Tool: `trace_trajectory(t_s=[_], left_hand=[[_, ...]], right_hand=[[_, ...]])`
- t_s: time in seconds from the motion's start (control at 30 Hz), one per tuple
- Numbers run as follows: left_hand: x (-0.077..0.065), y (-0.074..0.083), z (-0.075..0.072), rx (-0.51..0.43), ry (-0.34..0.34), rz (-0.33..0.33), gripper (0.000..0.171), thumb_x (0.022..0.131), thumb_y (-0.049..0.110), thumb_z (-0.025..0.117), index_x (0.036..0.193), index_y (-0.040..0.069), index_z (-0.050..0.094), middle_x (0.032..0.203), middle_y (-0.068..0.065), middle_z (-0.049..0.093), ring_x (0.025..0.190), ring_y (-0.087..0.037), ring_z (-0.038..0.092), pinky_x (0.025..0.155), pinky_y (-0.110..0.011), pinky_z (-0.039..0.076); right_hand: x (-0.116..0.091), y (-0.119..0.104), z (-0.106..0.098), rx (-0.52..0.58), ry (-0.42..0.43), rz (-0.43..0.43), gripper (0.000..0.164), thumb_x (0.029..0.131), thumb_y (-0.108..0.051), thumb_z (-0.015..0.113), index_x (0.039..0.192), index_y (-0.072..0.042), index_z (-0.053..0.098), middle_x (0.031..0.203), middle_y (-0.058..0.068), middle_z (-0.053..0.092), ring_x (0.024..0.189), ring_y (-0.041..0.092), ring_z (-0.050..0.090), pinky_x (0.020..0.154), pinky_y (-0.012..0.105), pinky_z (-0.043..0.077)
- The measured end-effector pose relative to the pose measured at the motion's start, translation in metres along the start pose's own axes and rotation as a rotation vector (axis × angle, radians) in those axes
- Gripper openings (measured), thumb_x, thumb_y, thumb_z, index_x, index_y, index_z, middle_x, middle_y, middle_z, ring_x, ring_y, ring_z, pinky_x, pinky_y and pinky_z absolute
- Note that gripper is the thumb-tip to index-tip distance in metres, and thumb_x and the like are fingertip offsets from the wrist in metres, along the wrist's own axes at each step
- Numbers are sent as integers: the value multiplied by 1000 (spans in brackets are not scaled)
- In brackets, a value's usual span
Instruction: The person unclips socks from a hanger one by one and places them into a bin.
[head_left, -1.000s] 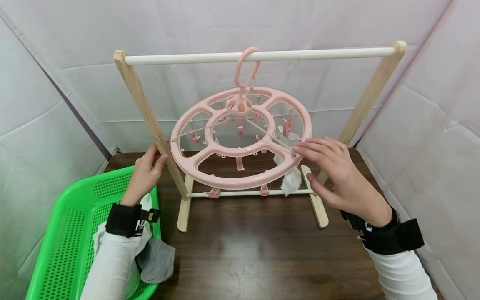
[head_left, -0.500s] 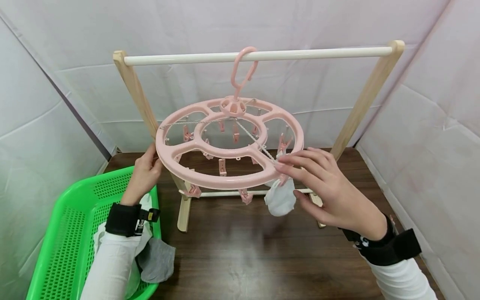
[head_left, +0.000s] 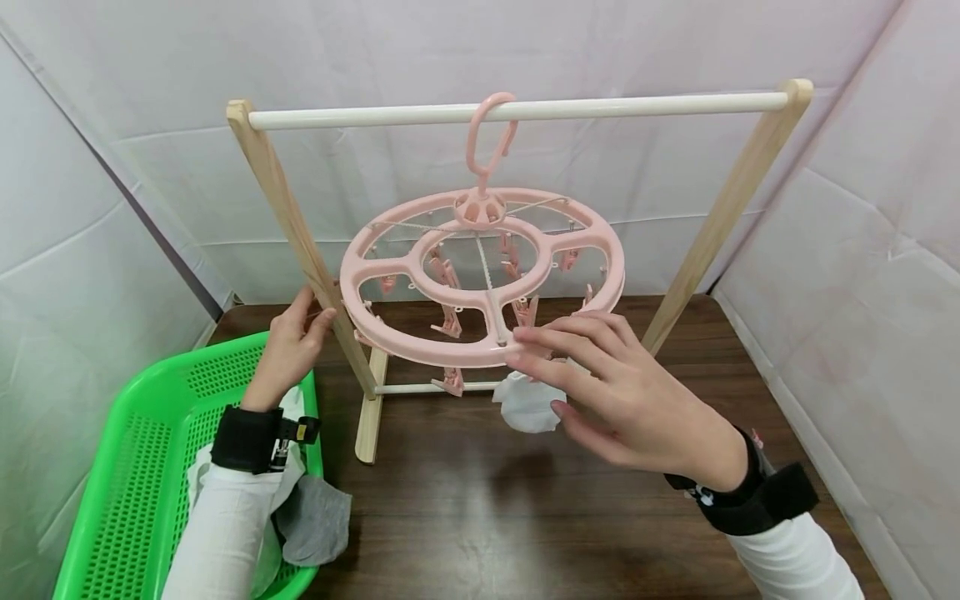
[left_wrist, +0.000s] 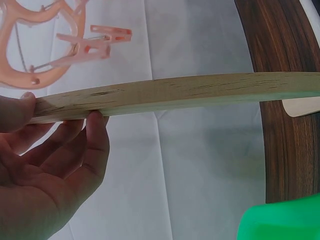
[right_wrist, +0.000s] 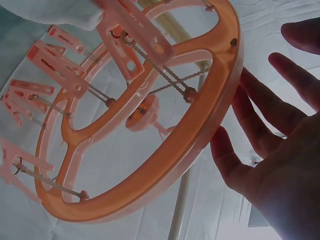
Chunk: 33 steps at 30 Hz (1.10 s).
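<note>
A pink round clip hanger (head_left: pixel 420 343) hangs by its hook from the white top bar (head_left: pixel 637 109) of a wooden-sided rack. Pink clips (right_wrist: pixel 57 67) dangle beneath it on short cords. A small white cloth piece (head_left: pixel 528 404), partly hidden by my right fingers, hangs below the near rim. My right hand (head_left: pixel 622 392) touches that rim with extended, slightly bent fingers; in the right wrist view the fingertips lie against its outer edge. My left hand (head_left: pixel 292 350) holds the rack's left wooden post (left_wrist: pixel 150 95) between thumb and fingers, as the left wrist view shows.
On the left of the dark wooden table (head_left: pixel 465 517) stands a green perforated basket (head_left: pixel 97 467). White fabric and a grey cloth item (head_left: pixel 313 518) lie in it, the grey one draped over its right side. White curtain walls (head_left: pixel 862 275) enclose the table.
The hanger has turned, its near rim shifting leftward under my right hand, which has moved left and slightly down. The white cloth has swung left with it. My left hand stays on the post.
</note>
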<state>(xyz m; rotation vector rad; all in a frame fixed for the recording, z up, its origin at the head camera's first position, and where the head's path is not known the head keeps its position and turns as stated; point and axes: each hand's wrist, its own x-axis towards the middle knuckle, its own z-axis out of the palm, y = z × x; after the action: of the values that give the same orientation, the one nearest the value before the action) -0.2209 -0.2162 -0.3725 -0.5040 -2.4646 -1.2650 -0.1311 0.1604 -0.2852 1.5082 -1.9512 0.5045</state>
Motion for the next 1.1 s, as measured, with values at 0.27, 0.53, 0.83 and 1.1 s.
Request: trace_trajectory(t_s=[0.27, 0.53, 0.83, 1.1], left_hand=[[1, -3, 0, 7, 2, -27, 31, 103, 10, 46, 130, -6, 45, 124, -32, 54, 117, -47, 51, 89, -58, 45], [1, -4, 0, -9, -3, -41, 31, 104, 14, 46, 129, -4, 46, 125, -31, 54, 119, -46, 50, 90, -58, 45], [1, -1, 2, -55, 7, -22, 39, 103, 10, 47, 141, 3, 45, 122, -27, 58, 118, -44, 52, 89, -57, 46], [2, 1, 6, -84, 5, -29, 39, 103, 11, 46, 141, 2, 45, 122, -26, 58, 119, -43, 52, 89, -56, 46]], right_hand=[[10, -2, 12, 37, -91, -23, 38, 97, -13, 41, 131, -9, 58, 133, 12, 53, 119, 32, 49, 92, 49, 37], [19, -4, 20, 44, -153, -27, 37, 97, -14, 44, 131, -11, 57, 138, 14, 49, 118, 32, 49, 97, 47, 38], [34, -3, 27, 109, -123, -63, 39, 92, -7, 50, 130, -11, 58, 144, 17, 41, 115, 26, 50, 109, 50, 27], [41, 1, 38, 124, -94, -61, 35, 92, -7, 55, 126, -10, 59, 145, 17, 40, 109, 22, 50, 96, 42, 38]])
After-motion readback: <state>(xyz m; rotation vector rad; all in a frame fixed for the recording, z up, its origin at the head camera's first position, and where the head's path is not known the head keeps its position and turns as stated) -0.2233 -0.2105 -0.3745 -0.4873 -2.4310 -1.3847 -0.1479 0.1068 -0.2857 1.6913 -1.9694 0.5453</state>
